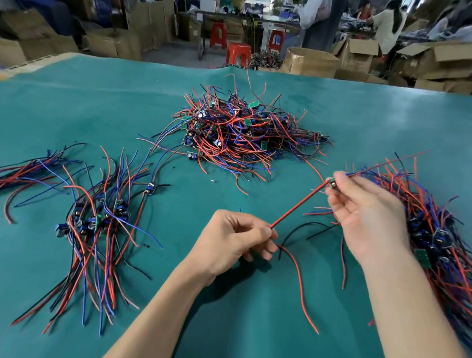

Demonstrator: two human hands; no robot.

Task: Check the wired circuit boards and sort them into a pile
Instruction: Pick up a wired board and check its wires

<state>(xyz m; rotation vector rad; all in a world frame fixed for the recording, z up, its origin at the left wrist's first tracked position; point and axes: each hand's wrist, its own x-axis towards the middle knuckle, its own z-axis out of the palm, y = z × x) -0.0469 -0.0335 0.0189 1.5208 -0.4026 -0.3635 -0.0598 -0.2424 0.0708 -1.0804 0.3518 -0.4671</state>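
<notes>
My right hand (365, 216) pinches a small wired circuit board (333, 184) between thumb and fingertips, above the green table mat (245, 322). Its red and black wires (298, 205) run taut down-left to my left hand (233, 243), which pinches them; their loose ends trail below onto the mat. A big tangled heap of wired boards (238, 133) lies at the table's middle back. A laid-out pile of boards (97, 221) is at the left. Another pile (438, 239) lies at the right, behind my right wrist.
A bundle of loose wires (15, 176) lies at the far left. A single board (150, 187) sits between the left pile and the heap. Beyond the table edge stand cardboard boxes (310, 61), red stools (238, 54) and people at benches.
</notes>
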